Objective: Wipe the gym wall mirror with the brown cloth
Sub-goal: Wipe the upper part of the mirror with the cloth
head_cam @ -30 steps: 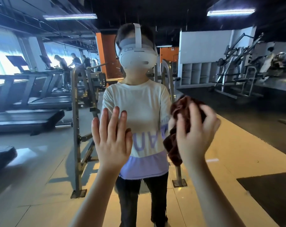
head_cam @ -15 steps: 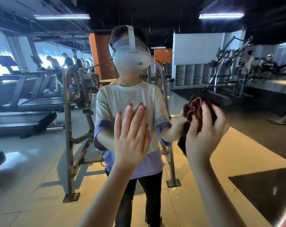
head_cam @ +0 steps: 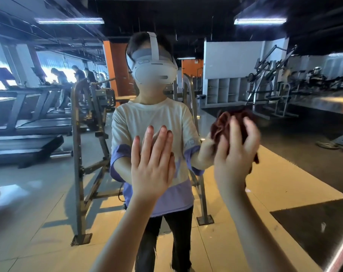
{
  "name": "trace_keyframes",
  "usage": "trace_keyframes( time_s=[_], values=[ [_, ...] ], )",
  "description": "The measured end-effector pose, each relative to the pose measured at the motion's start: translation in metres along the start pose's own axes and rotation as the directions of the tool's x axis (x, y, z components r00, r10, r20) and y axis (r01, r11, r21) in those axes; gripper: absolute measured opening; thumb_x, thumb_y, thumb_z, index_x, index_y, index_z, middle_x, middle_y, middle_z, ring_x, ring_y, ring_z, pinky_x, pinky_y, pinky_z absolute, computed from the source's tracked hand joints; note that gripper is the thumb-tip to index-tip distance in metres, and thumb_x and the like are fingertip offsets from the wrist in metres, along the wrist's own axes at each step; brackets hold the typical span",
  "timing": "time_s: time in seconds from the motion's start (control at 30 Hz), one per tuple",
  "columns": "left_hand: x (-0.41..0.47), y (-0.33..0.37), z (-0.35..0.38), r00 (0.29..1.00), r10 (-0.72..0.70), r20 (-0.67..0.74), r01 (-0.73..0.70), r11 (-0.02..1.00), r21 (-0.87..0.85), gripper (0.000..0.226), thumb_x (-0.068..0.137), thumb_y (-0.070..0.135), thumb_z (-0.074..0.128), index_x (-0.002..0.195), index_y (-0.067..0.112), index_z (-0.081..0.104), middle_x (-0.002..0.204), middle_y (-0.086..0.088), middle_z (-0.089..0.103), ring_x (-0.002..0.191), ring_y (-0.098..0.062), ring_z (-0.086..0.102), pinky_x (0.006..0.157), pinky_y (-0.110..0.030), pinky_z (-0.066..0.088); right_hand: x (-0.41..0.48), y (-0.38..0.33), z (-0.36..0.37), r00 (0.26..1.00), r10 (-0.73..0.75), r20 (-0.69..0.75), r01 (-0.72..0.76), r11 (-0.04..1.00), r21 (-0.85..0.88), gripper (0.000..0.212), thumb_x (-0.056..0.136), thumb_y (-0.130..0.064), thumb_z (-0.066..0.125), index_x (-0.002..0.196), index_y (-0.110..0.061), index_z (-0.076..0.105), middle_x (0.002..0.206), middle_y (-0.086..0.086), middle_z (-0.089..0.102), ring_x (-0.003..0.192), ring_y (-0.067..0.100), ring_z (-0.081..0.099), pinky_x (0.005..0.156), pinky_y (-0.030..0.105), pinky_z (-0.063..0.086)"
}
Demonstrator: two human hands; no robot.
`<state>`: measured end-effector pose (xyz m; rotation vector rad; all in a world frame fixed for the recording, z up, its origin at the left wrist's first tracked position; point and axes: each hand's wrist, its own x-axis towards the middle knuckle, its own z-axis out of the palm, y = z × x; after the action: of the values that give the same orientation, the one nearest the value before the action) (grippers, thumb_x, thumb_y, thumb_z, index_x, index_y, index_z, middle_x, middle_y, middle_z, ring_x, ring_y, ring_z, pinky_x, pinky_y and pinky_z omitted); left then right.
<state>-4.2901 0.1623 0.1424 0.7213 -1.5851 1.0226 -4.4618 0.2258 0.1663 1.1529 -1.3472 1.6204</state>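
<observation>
L hand (head_cam: 153, 165) flat on mirror (head_cam: 284, 173); R hand (head_cam: 234, 154) grips brown cloth (head_cam: 222, 127).
L hand: fingers straight, close together, pointing up. R hand: fingers curled round bunched brown cloth, pressed to mirror, right of L hand; wad runs approx. up-down, tail hanging.

head cam, sole view | worn on the person's head, wide-angle | looking level, straight into the wall mirror (head_cam: 41, 193), right up close | left hand (head_cam: 153, 165) and right hand (head_cam: 233, 154) raised mid-frame, near the lens
</observation>
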Motion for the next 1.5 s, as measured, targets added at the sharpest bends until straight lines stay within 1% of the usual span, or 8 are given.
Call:
trace_keyframes(
  time_s=[0.17, 0.37, 0.57, 0.8, 1.0, 1.23, 1.4, 1.5],
  values=[
    [0.001, 0.001, -0.001, 1.0, -0.005, 0.013, 0.005, 1.0, 0.009, 0.047, 0.099, 0.022, 0.044, 0.144, 0.009, 0.046, 0.151, -0.009, 0.04, 0.141, -0.034, 0.036, 0.116, -0.053, 0.028, -0.014, 0.001, 0.0, 0.936, -0.307, 0.174, 0.302, 0.952, 0.053, 0.036, 0.104, -0.012, 0.039, 0.13, 0.0, 0.061, 0.14, 0.014, 0.042, 0.133, 0.035, 0.041, 0.121, 0.033, 0.024],
    [0.003, 0.003, -0.005, 1.0, -0.012, 0.025, 0.012, 1.0, -0.017, 0.046, 0.101, 0.022, 0.039, 0.144, 0.006, 0.044, 0.151, -0.011, 0.039, 0.143, -0.035, 0.032, 0.118, -0.053, 0.022, 0.002, 0.019, -0.006, 0.995, 0.1, -0.03, -0.1, 0.995, 0.0, 0.037, 0.099, -0.002, 0.047, 0.135, 0.002, 0.054, 0.142, 0.023, 0.046, 0.136, 0.034, 0.039, 0.116, 0.045, 0.034],
    [0.019, 0.027, -0.003, 1.0, 0.017, 0.014, -0.015, 0.993, -0.117, 0.045, 0.098, 0.014, 0.043, 0.141, 0.002, 0.048, 0.15, -0.013, 0.045, 0.141, -0.035, 0.037, 0.116, -0.057, 0.029, -0.018, 0.018, -0.004, 0.968, -0.203, 0.145, 0.194, 0.978, 0.077, 0.034, 0.102, -0.006, 0.042, 0.132, 0.003, 0.057, 0.144, 0.015, 0.039, 0.141, 0.035, 0.033, 0.122, 0.035, 0.021],
    [0.022, 0.058, 0.011, 0.996, 0.042, 0.075, -0.034, 0.994, -0.106, 0.048, 0.101, 0.021, 0.038, 0.145, 0.005, 0.047, 0.151, -0.011, 0.044, 0.145, -0.032, 0.033, 0.12, -0.051, 0.024, 0.026, 0.047, -0.009, 0.987, 0.154, -0.039, -0.152, 0.987, 0.051, 0.041, 0.1, -0.004, 0.048, 0.14, 0.004, 0.047, 0.148, 0.024, 0.042, 0.143, 0.034, 0.028, 0.122, 0.025, 0.015],
    [0.019, 0.057, 0.018, 0.997, 0.07, 0.026, -0.069, 0.996, -0.049, 0.046, 0.104, 0.023, 0.034, 0.146, 0.007, 0.042, 0.152, -0.01, 0.039, 0.143, -0.031, 0.035, 0.119, -0.05, 0.025, -0.003, 0.042, -0.007, 0.982, -0.146, 0.123, 0.142, 0.989, 0.046, 0.042, 0.101, -0.014, 0.045, 0.14, 0.001, 0.047, 0.15, 0.021, 0.038, 0.146, 0.033, 0.023, 0.124, 0.034, 0.014],
    [0.018, 0.057, 0.018, 0.997, 0.073, 0.019, -0.073, 0.997, -0.028, 0.049, 0.102, 0.024, 0.037, 0.149, 0.008, 0.038, 0.152, -0.009, 0.039, 0.143, -0.032, 0.035, 0.119, -0.05, 0.025, 0.025, 0.073, -0.016, 0.987, 0.161, -0.004, -0.161, 0.986, 0.043, 0.045, 0.102, -0.014, 0.042, 0.144, 0.003, 0.043, 0.153, 0.022, 0.035, 0.146, 0.036, 0.023, 0.124, 0.037, 0.017],
    [0.018, 0.057, 0.02, 0.998, 0.064, 0.013, -0.064, 0.998, -0.009, 0.05, 0.1, 0.024, 0.04, 0.146, 0.007, 0.042, 0.153, -0.01, 0.039, 0.143, -0.031, 0.035, 0.119, -0.049, 0.025, -0.031, 0.062, -0.016, 0.967, -0.154, 0.202, 0.139, 0.987, 0.085, 0.046, 0.099, -0.011, 0.045, 0.145, -0.005, 0.038, 0.154, 0.018, 0.032, 0.151, 0.027, 0.015, 0.124, 0.037, 0.015],
    [0.017, 0.056, 0.02, 0.998, 0.067, 0.013, -0.067, 0.998, -0.008, 0.049, 0.1, 0.025, 0.04, 0.146, 0.006, 0.043, 0.152, -0.011, 0.041, 0.143, -0.032, 0.036, 0.117, -0.051, 0.027, -0.01, 0.083, -0.023, 0.973, -0.147, 0.181, 0.139, 0.989, 0.056, 0.046, 0.098, -0.007, 0.047, 0.143, -0.002, 0.043, 0.153, 0.021, 0.034, 0.149, 0.031, 0.018, 0.124, 0.033, 0.014]
  ],
)
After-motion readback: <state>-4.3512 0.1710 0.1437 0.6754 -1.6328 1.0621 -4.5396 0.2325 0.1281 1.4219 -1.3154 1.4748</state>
